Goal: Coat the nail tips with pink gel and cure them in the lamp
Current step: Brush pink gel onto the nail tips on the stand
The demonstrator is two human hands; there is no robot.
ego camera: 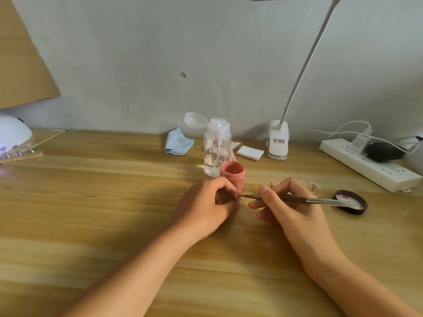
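My left hand (206, 202) pinches a small nail tip (238, 197) between thumb and forefinger at the table's middle. My right hand (288, 202) grips a thin brush (297, 199), whose bristle end touches that tip. Just behind the hands stands the open jar of pink gel (233, 175). Its dark lid (351, 202) lies upside down to the right. At the far left sits the white curing lamp (12, 133), lit violet, with several nail tips on stands (17, 152) on a cardboard strip at its mouth. More tip stands (314, 186) show behind my right hand.
A clear pump bottle (216, 147) with its cap flipped open stands behind the jar. A folded blue cloth (178, 143), white pads (249, 152), a clip-on desk lamp (278, 143) and a white power strip (366, 163) line the back of the wooden table (103, 202).
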